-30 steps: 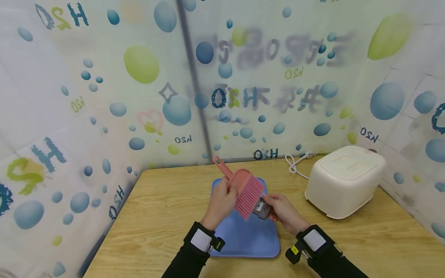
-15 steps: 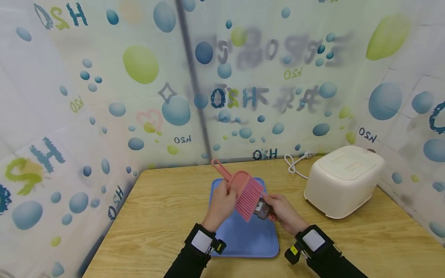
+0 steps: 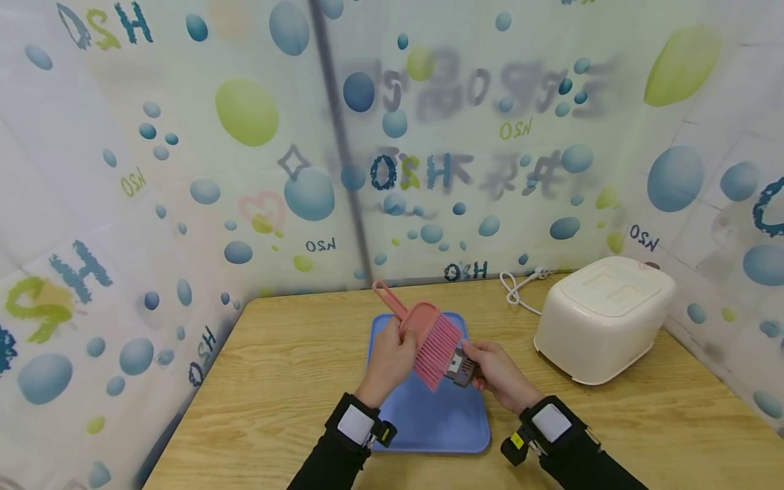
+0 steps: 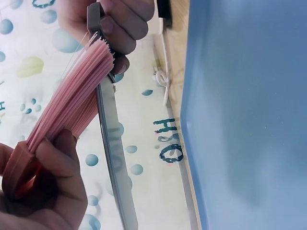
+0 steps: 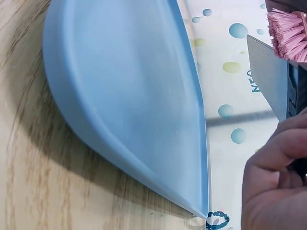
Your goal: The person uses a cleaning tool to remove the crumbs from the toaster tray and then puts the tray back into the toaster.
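A pink hand brush (image 3: 424,316) with long bristles is in my left hand (image 3: 392,355), gripped where its handle meets the head. In the head view its bristles point down and right over the blue tray (image 3: 431,425). My right hand (image 3: 499,374) pinches a grey-brown slotted piece (image 3: 461,367) with thumb and fingers. Bristle tips (image 4: 103,50) lie against that piece in the left wrist view. A thin flat panel (image 5: 271,76) with a dark edge runs on from it; the brush hides most of it from above. I cannot tell its kind.
A cream-white box-shaped appliance (image 3: 606,323) stands on the wooden table (image 3: 288,374) to the right, its white cord (image 3: 517,289) coiled behind the tray. Curtains (image 3: 245,170) printed with bubbles close in the back and both sides.
The brush has come down very slightly, and its bristles have shifted a little against the grey-brown piece. Both hands keep their holds; the head view drifts slightly.
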`<state>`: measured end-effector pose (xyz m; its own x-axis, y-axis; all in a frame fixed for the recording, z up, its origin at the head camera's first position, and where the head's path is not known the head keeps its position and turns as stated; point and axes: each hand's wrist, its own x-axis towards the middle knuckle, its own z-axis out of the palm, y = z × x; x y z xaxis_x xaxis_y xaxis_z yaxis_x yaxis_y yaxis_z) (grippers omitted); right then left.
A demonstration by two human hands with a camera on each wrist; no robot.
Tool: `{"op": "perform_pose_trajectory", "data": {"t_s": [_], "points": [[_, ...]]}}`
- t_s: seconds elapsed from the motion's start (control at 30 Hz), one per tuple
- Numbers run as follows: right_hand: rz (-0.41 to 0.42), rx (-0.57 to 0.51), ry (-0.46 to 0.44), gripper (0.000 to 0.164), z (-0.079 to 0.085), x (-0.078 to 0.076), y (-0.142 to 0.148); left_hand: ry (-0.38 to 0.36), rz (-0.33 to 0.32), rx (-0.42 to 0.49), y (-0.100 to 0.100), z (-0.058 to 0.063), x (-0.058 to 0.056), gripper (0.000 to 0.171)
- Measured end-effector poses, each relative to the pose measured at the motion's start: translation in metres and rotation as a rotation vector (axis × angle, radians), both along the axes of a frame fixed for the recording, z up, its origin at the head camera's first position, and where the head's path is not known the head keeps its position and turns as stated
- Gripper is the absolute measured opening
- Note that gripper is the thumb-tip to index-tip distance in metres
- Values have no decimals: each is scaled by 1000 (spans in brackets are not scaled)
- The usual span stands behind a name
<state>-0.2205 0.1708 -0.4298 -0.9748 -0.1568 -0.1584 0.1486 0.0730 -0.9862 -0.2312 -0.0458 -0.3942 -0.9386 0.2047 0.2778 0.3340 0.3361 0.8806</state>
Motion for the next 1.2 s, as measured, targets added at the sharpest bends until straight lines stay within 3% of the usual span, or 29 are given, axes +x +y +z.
{"op": "perform_pose_trajectory", "data": {"t_s": [1.2], "points": [[17,1,3,44,0,3,4,24,57,-1,-16,-9,-8,21]]}}
